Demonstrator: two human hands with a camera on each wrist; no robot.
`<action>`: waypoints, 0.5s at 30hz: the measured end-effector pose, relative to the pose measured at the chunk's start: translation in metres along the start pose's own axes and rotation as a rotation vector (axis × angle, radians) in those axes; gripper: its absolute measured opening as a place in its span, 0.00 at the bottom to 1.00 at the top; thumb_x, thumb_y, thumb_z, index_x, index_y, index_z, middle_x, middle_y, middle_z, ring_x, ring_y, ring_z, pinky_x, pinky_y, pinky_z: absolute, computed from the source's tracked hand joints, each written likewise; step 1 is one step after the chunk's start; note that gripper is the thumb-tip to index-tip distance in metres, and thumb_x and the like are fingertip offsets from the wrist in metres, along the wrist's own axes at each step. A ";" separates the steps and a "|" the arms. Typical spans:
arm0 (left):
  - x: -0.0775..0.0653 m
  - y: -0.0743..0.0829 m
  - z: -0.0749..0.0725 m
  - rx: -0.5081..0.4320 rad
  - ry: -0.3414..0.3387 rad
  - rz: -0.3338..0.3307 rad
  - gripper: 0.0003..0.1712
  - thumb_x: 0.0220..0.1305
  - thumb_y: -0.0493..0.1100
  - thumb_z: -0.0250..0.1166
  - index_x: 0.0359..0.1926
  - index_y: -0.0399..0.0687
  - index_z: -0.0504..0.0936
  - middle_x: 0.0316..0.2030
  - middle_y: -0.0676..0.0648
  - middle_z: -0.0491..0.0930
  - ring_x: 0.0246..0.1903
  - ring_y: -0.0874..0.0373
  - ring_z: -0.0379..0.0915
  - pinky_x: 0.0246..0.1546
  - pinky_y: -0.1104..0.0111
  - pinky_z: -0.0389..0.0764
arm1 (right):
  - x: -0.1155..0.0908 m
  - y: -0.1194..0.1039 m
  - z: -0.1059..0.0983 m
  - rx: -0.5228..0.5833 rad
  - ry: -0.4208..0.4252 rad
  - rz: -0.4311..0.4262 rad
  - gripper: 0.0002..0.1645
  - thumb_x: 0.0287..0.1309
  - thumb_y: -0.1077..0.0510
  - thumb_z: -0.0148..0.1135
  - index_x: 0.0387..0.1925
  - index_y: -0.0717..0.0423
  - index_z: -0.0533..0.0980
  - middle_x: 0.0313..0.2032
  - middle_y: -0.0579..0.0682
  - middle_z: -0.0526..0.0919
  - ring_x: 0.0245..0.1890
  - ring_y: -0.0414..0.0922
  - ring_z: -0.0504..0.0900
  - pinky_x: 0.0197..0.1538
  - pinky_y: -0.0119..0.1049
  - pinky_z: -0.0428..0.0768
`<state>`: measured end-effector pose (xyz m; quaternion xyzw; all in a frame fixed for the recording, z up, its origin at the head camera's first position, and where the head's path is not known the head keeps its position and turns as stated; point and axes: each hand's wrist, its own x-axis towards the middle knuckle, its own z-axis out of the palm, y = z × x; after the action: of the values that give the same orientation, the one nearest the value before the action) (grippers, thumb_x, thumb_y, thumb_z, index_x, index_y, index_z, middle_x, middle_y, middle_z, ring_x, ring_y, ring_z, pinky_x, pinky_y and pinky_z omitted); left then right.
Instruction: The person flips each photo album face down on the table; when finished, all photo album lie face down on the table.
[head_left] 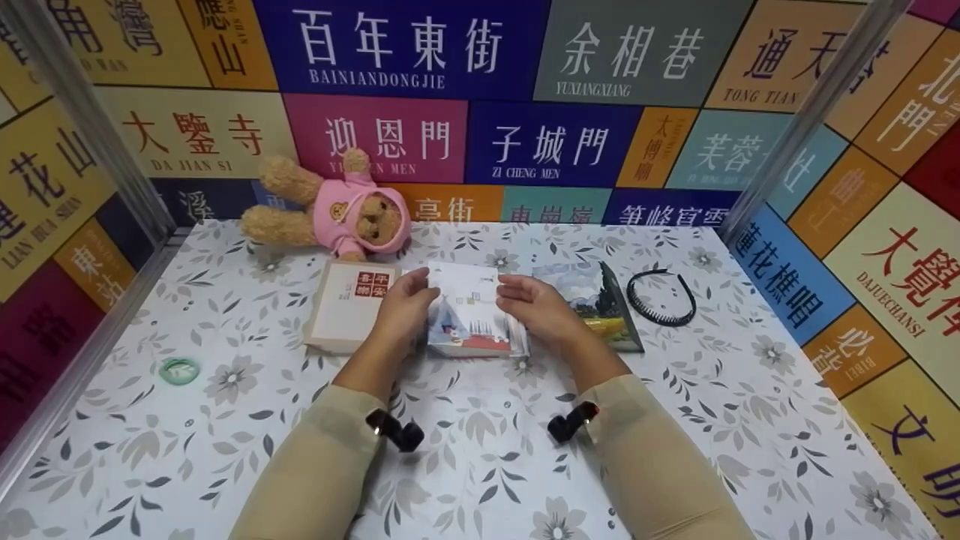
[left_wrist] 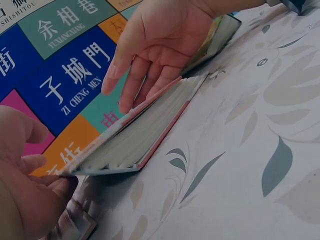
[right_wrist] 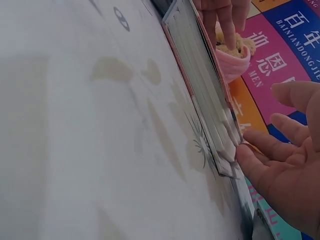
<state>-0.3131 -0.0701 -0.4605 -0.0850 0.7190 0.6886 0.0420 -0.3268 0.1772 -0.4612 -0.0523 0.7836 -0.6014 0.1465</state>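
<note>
A thick book point(head_left: 469, 319) with a pale illustrated cover lies between my two hands on the table. Its page block shows side-on in the left wrist view. My left hand point(head_left: 403, 304) is at the book's left edge, its lower fingers point(left_wrist: 62, 187) touching the corner while the thumb stands apart. At the opposite edge, my right hand point(head_left: 544, 307) has its fingers extended, and fingertips point(right_wrist: 244, 150) touch the book's side in the right wrist view. Left of the book is a beige box-like item point(head_left: 341, 315) with red characters, partly behind the left hand.
A painting-covered book point(head_left: 589, 296) lies partly behind my right hand, with a black headband point(head_left: 661, 322) to its right. A teddy bear point(head_left: 360, 214) in a pink hoodie lies at the back left. A green ring-shaped item point(head_left: 180, 370) is at the left. Printed walls enclose the table point(head_left: 480, 465).
</note>
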 end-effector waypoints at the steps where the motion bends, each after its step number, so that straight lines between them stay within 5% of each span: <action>1: -0.001 0.001 0.001 -0.020 0.007 0.018 0.30 0.77 0.42 0.62 0.77 0.49 0.72 0.76 0.42 0.72 0.77 0.50 0.66 0.80 0.55 0.68 | 0.000 0.000 0.000 0.018 -0.005 0.003 0.35 0.75 0.55 0.66 0.79 0.51 0.68 0.75 0.55 0.75 0.77 0.53 0.72 0.81 0.47 0.70; 8: -0.008 0.009 0.007 -0.197 -0.071 0.169 0.25 0.81 0.41 0.56 0.75 0.51 0.73 0.77 0.47 0.71 0.75 0.49 0.70 0.76 0.48 0.74 | -0.008 -0.011 0.004 -0.010 -0.029 -0.030 0.34 0.76 0.51 0.65 0.78 0.46 0.70 0.78 0.52 0.73 0.79 0.51 0.70 0.82 0.47 0.69; 15: -0.021 0.020 0.014 -0.230 -0.183 0.283 0.29 0.81 0.38 0.57 0.79 0.48 0.69 0.82 0.46 0.63 0.80 0.47 0.63 0.76 0.54 0.75 | -0.020 -0.027 0.013 -0.022 -0.041 -0.088 0.34 0.77 0.44 0.62 0.79 0.41 0.69 0.78 0.53 0.72 0.78 0.53 0.71 0.81 0.53 0.69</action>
<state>-0.2965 -0.0544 -0.4376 0.0756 0.6336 0.7699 -0.0003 -0.3067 0.1625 -0.4351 -0.1006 0.7839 -0.5976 0.1351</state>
